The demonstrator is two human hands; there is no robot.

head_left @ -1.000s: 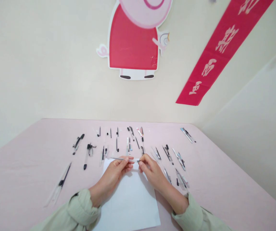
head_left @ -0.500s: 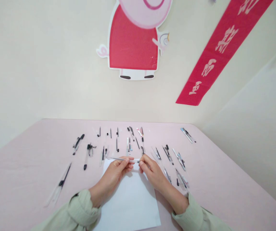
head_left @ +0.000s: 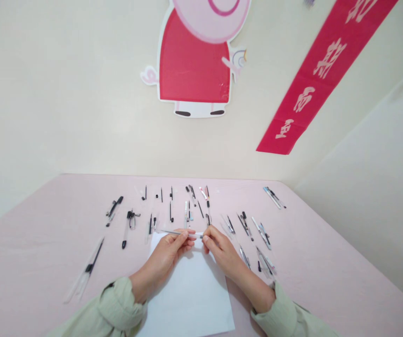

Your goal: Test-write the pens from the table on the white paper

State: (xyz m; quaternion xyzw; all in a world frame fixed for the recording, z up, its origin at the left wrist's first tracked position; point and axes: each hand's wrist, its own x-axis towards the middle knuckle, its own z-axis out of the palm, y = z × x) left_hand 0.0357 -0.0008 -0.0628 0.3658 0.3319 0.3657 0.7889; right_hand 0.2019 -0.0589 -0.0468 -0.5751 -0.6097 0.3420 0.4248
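Head view showed the paper nearest, on a pink table. Over the paper's far edge the left hand pinched a clear pen level, and the right hand closed its fingertips narrowly on its right end. Beyond the paper lay rows of pen parts. I judged a slipped pinch could flick a small piece among those parts, where it would be lost.

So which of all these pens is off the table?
The clear pen held level between the left hand and right hand, above the far edge of the white sheet; the rest lie on the pink table.
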